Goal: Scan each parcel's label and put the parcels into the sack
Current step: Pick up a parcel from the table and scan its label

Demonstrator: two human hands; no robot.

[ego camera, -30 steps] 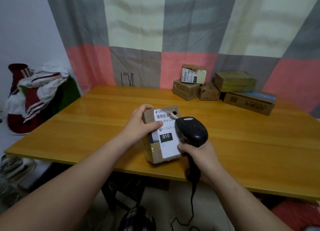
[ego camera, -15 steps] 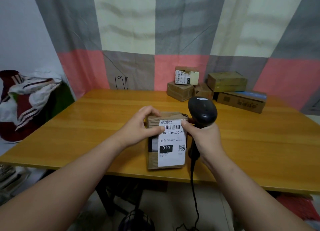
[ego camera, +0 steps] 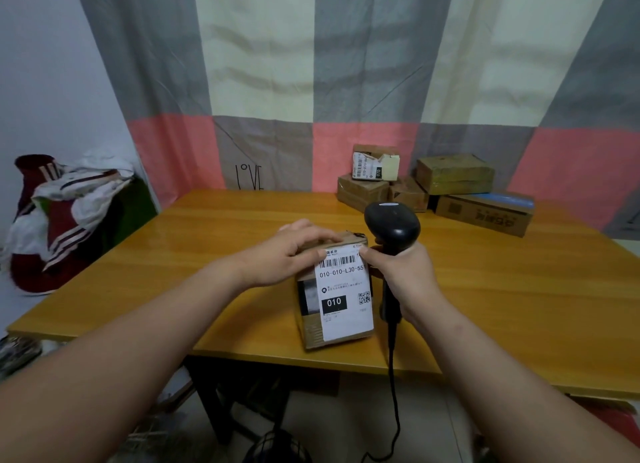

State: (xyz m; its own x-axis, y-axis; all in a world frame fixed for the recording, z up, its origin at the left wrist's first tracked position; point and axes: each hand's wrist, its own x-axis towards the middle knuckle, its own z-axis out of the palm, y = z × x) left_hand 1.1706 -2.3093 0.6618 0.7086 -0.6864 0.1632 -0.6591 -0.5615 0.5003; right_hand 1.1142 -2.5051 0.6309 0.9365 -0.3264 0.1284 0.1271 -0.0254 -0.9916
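Cardboard lies under the fingers [ego camera: 311,235] of the left hand [ego camera: 287,258]. They are curled close together over the top of the parcel [ego camera: 313,331], and the thumb presses on the upper part of the label [ego camera: 346,320], beside the barcode. I think this grip keeps the parcel upright with the label turned to the person, so that the barcode can be read.

The right hand [ego camera: 405,275] is closed around the handle of the black scanner [ego camera: 393,220], and its thumb touches the upper right corner of the label, perhaps to flatten it. The scanner head points up and away, not at the barcode, so I cannot tell whether the scan is made.

The parcel stands on the wooden table [ego camera: 502,306], close to the near edge. The scanner's cable [ego camera: 393,376] hangs down over this edge. At the far right of the table, well apart, other parcels [ego camera: 453,173] wait in a pile before the checked curtain [ego camera: 346,81]. On the left, beyond the table corner, stands a striped red, white and green bag, probably the sack [ego camera: 69,220]. Between parcel and sack I see only the left forearm and bare table.
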